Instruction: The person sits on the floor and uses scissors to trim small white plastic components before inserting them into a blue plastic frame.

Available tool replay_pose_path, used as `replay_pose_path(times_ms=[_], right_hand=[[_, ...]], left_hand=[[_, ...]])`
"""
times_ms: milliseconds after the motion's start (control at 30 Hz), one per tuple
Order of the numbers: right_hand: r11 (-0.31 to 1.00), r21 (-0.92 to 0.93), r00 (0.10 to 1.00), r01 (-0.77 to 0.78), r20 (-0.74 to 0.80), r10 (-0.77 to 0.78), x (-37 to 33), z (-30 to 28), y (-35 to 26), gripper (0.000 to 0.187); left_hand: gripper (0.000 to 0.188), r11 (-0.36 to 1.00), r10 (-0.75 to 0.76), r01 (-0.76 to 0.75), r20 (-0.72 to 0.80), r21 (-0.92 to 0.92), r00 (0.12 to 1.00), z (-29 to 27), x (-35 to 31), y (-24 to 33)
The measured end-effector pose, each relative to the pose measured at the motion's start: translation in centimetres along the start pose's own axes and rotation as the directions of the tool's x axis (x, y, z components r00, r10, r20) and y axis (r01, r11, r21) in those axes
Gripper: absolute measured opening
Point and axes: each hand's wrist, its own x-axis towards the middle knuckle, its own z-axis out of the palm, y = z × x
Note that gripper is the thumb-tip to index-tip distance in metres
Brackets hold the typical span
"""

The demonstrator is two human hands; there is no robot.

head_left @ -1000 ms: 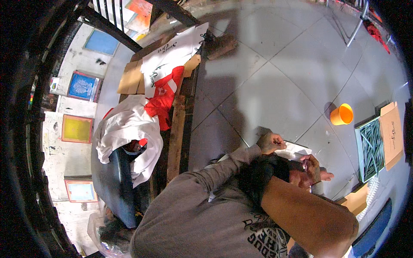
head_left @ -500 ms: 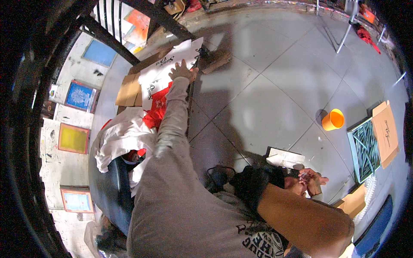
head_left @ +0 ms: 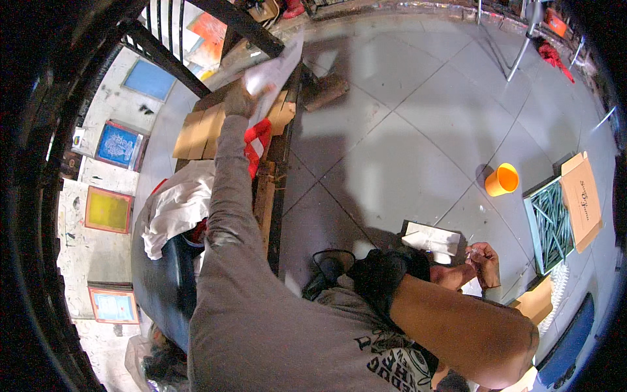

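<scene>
Over flattened brown cardboard (head_left: 196, 130) at the person's left, a white sheet (head_left: 284, 62) tilts up beside an outstretched left hand (head_left: 239, 101), both smeared by motion blur; whether the fingers pinch the sheet's edge or merely press against it cannot be told. Thin and broad, the sheet looks light, probably stiff enough to hold its plane yet ready to bow or crease if seized at one point. Its outer margin would seem the surest hold, thumb on one face and fingers flat behind, with a second hand on the opposite edge to check any flap. Just beneath lies red cloth (head_left: 258, 140), which looks soft and limp, liable to drag along if caught with the paper; a white garment (head_left: 179, 196) is heaped nearer the body. Well apart, low at the right, the right hand (head_left: 486, 264) brings thumb and forefinger together on a small pale item (head_left: 471, 253), too tiny to identify, likely near weightless and easily dropped, best kept at the fingertips. A white block-shaped package (head_left: 431, 239) rests just beside that hand on the gray tiled floor (head_left: 392, 163), with an orange-yellow cup (head_left: 501, 180) standing farther off.
</scene>
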Motion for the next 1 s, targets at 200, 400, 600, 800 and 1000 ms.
replay_pose_path(times_ms=[200,400,600,800,1000], right_hand=[[0.999,0.012,0.987,-0.034,0.159,0.032,1.2,1.7,-2.2,0.013],[0.965,-0.142,0.975,0.222,0.051,-0.216,0.2,-0.9,-11.5,0.029],[0.935,-0.099,0.935,0.339,0.144,-0.324,-1.2,4.1,-26.1,0.027],[0.850,-0.191,0.818,0.491,0.437,-0.374,-1.4,9.7,-32.7,0.019],[0.802,-0.024,0.694,0.597,0.518,-0.501,3.0,8.6,-28.8,0.014]], left_hand=[[0.101,0.916,-0.384,0.400,-0.246,0.015,0.890,-3.4,-0.8,-17.6],[0.040,-0.302,0.047,0.210,0.205,-0.930,0.978,-13.7,-1.6,1.5],[0.034,-0.180,0.223,0.405,0.364,-0.896,0.904,-9.8,-10.0,17.0],[0.049,-0.398,0.496,0.704,0.507,-0.588,0.704,-5.3,-20.9,32.8],[0.064,-0.664,0.733,0.699,0.048,0.264,0.678,-5.8,-25.5,37.5]])
